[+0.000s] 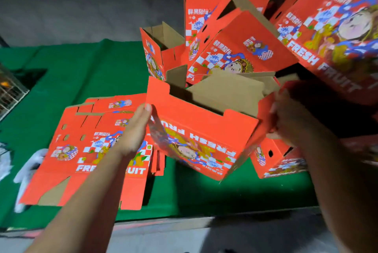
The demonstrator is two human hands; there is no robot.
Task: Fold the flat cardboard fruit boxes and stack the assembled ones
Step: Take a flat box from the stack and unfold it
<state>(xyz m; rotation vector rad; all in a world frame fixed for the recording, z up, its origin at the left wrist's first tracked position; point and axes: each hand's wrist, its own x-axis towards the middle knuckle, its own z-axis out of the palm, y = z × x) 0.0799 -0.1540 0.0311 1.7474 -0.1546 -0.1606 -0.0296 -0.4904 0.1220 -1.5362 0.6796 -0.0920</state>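
Both hands hold one red cardboard fruit box [202,130] up above the green-covered counter [102,64], roughly in the middle of the view. The box is opened into its box shape, its brown inside facing up and its printed "FRESH FRUIT" panel facing the person, upside down. The left hand [136,128] lies flat against the box's left end, fingers [146,109] straight and pressed to the cardboard, released rather than clenched. The right hand [290,115] is at the box's right end, dark and blurred; its fingers seem to curl over the edge there, but I cannot tell for certain whether they are grasping it.

To the left, beneath the left forearm, a stack of flat fruit boxes [88,146] lies on the green cover, printed side up. Behind the held box, several folded fruit boxes [241,48] are piled loosely, tilted against one another at different angles, one [157,52] standing open with its brown inside showing. Another folded box [276,158] sits on the cover just right of the held one, partly hidden by the right arm. A large blurred box [343,34] fills the upper right corner.

Crumpled white plastic [30,169] lies at the left edge of the flat stack, and a wire crate [10,89] shows at the far left
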